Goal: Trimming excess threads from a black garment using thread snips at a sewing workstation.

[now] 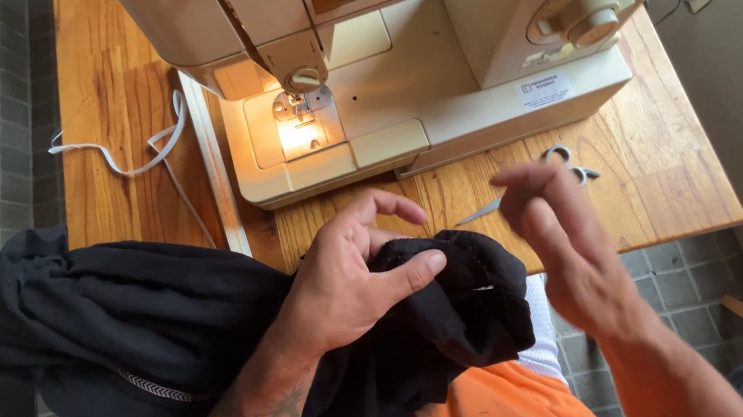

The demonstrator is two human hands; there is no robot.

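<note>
Just two hands [355,276] [562,233] — one black garment [462,310], one pair of scissors [556,159].

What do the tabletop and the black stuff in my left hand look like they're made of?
Tabletop: looks like varnished wood, going by the visible grain, warm orange tone and slight sheen. Black cloth pinched by the left hand: thin matte woven fabric, soft folds; fibre can't be told.

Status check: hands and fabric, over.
Left hand gripping black fabric. Right hand raised, fingers pinched, blurred. Scissors behind it, sewing machine ahead.
</note>
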